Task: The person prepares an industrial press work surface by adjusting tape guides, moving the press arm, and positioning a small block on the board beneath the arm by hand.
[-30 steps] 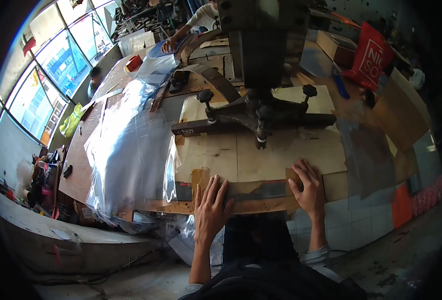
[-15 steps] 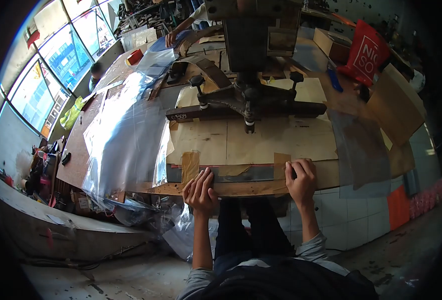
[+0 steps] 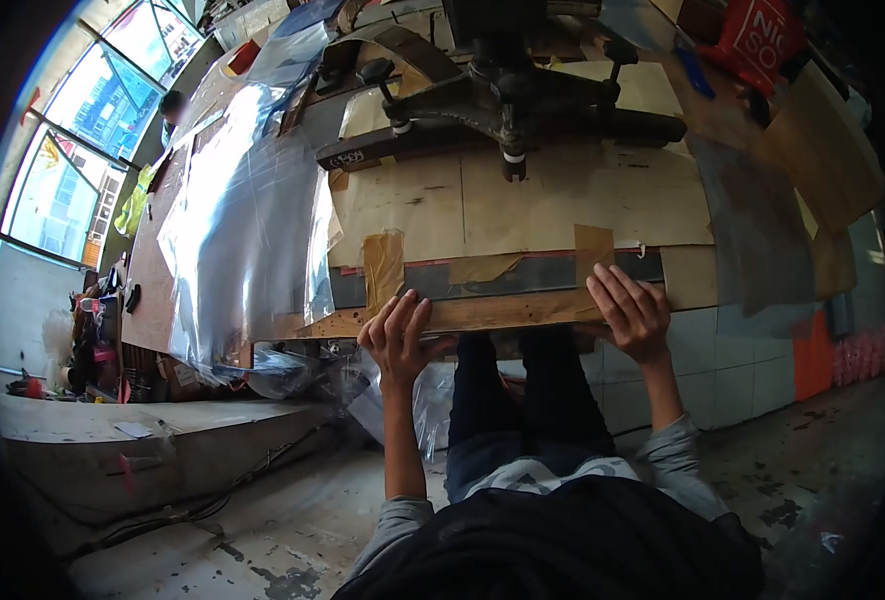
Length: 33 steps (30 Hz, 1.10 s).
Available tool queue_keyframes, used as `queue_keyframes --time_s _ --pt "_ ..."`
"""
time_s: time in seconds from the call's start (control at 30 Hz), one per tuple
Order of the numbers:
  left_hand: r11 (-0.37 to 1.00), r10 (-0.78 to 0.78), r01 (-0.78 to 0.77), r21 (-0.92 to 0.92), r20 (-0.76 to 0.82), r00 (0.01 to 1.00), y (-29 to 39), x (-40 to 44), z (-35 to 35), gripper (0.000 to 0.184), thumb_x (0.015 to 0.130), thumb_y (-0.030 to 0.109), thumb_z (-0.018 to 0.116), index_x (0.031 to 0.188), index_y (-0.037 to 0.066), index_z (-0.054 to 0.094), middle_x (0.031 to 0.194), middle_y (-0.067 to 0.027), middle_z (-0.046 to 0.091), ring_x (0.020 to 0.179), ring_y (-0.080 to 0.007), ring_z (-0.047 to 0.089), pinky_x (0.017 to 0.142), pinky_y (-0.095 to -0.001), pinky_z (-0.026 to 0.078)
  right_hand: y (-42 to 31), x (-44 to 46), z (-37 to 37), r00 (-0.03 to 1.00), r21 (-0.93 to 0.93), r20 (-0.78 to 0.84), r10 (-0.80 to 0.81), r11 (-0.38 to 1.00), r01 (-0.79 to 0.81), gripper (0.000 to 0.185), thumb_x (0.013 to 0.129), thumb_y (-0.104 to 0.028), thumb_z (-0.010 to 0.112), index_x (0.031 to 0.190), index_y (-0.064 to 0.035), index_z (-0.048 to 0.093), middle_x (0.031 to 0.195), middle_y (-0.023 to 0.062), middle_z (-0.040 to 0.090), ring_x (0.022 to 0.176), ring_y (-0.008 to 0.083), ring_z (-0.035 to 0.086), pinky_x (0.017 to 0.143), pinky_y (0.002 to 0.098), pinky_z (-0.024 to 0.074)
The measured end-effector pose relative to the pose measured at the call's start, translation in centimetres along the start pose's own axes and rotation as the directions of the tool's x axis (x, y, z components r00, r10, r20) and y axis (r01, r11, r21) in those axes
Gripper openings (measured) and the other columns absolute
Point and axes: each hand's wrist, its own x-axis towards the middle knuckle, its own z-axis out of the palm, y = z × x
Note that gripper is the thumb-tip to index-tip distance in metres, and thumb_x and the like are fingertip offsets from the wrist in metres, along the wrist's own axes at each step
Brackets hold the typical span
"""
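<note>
My left hand [image 3: 397, 335] rests on the front wooden edge [image 3: 522, 308] of the worktable, fingers stretched out just below a brown tape strip [image 3: 383, 270]. Farther right, my right hand [image 3: 634, 315] lies with extended fingers over the same edge, its fingertips on a dark grey strip [image 3: 547, 274] near a second brown tape piece [image 3: 594, 245]. Neither hand holds anything I can see. Behind the grey strip lies a pale yellowish sheet [image 3: 522, 210] with a line down it. A black metal crossbar [image 3: 602, 132] with a clamp frame [image 3: 507, 90] stands above this sheet.
Clear plastic sheets [image 3: 237, 220] spread over the table's left side. On the right are another translucent sheet [image 3: 757, 235], a cardboard piece [image 3: 822, 150], a red bag [image 3: 752, 45] and a blue object [image 3: 695, 72]. Cables [image 3: 202, 510] run along the floor at left.
The view has tipped downward, so the table sits higher. My right hand's curled fingers have straightened and moved right of the tape. A white fleck now shows on the grey strip.
</note>
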Motion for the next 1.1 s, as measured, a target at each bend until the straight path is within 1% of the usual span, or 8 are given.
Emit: queue_keyframes --time_s 0.03,0.13,0.23,0.27,0.37,0.47,0.73,1.1 --pt "1.0 0.019 -0.02 0.013 0.024 1.0 -0.3 0.0 -0.1 0.061 0.08 0.068 0.047 0.111 0.018 0.063 0.117 0.0 0.061 0.109 -0.0191 0.054 0.093 -0.0367 0.032 -0.1 -0.1 0.0 1.0 0.001 0.019 0.016 1.0 -0.016 0.034 0.094 -0.039 0.049 0.118 -0.0186 0.06 0.121 -0.0047 0.062 0.111 0.0108 0.057 0.084 0.0279 0.0441" --pt "1.0 0.024 -0.024 -0.005 0.004 1.0 -0.5 0.0 -0.1 0.053 0.078 0.061 0.057 0.112 0.021 0.064 0.12 0.0043 0.061 0.108 -0.013 0.054 0.089 -0.0322 0.032 -0.3 -0.6 0.7 1.0 -0.028 0.013 0.027 0.999 -0.027 0.029 0.091 -0.031 0.056 0.118 -0.0199 0.059 0.121 -0.0057 0.061 0.11 0.01 0.057 0.084 0.0262 0.0442" --pt "1.0 0.017 -0.017 -0.022 -0.004 1.0 -0.4 0.4 -0.5 0.042 0.082 0.051 0.059 0.111 0.021 0.065 0.118 0.0051 0.063 0.107 -0.0103 0.054 0.088 -0.0289 0.033 -0.2 -0.7 1.1 1.0 -0.119 -0.014 -0.001 0.993 -0.001 0.028 0.089 -0.024 0.06 0.117 -0.0211 0.058 0.121 -0.0076 0.062 0.11 0.0091 0.057 0.083 0.0248 0.0442" --pt "0.999 0.019 -0.019 -0.032 -0.005 1.0 -0.4 0.5 -0.6 0.038 0.083 0.046 0.06 0.111 0.021 0.065 0.117 0.0052 0.064 0.107 -0.0098 0.054 0.087 -0.0281 0.033 -0.3 -0.7 1.1 1.0 -0.12 -0.017 -0.006 0.993 0.004 0.028 0.089 -0.023 0.059 0.117 -0.0213 0.057 0.12 -0.008 0.062 0.11 0.009 0.057 0.084 0.0248 0.044" --pt "0.995 0.09 -0.087 0.048 -0.061 0.994 -1.2 0.0 0.3 0.026 0.084 0.03 0.064 0.11 0.022 0.065 0.113 0.0069 0.066 0.107 -0.0075 0.054 0.085 -0.0255 0.033 -0.1 -0.6 1.1 1.0 -0.132 -0.029 -0.006 0.991 0.002 0.028 0.089 -0.021 0.059 0.117 -0.022 0.057 0.12 -0.0089 0.062 0.11 0.0086 0.057 0.084 0.025 0.0432" --pt "0.992 0.12 -0.117 0.053 -0.067 0.991 -1.4 0.1 0.2 0.026 0.082 0.02 0.067 0.108 0.023 0.066 0.112 0.0089 0.066 0.107 -0.0058 0.054 0.083 -0.0242 0.033 -0.3 -0.6 0.9 1.0 -0.12 -0.019 0.009 0.993 -0.012 0.028 0.089 -0.021 0.059 0.117 -0.0228 0.057 0.121 -0.0091 0.062 0.11 0.0084 0.057 0.085 0.0251 0.0422" --pt "0.993 0.095 -0.09 0.082 -0.065 0.993 -1.2 -0.2 0.4 0.025 0.083 0.024 0.068 0.107 0.027 0.064 0.114 0.0108 0.065 0.107 -0.0052 0.053 0.085 -0.0255 0.032 -0.5 -0.7 1.0 0.999 -0.078 -0.022 0.035 0.996 -0.037 0.028 0.089 -0.02 0.059 0.116 -0.0231 0.059 0.119 -0.0086 0.063 0.111 0.0093 0.057 0.086 0.0254 0.0402" --pt "0.988 0.12 -0.107 0.112 -0.123 0.985 -1.5 -0.7 1.2 0.024 0.082 0.023 0.069 0.104 0.028 0.062 0.112 0.0101 0.065 0.103 -0.0068 0.053 0.087 -0.028 0.03 -0.6 -0.7 0.9 0.999 -0.048 -0.02 0.045 0.998 -0.046 0.023 0.09 -0.018 0.055 0.112 -0.0202 0.062 0.117 -0.0072 0.065 0.109 0.0101 0.059 0.087 0.0251 0.0397"
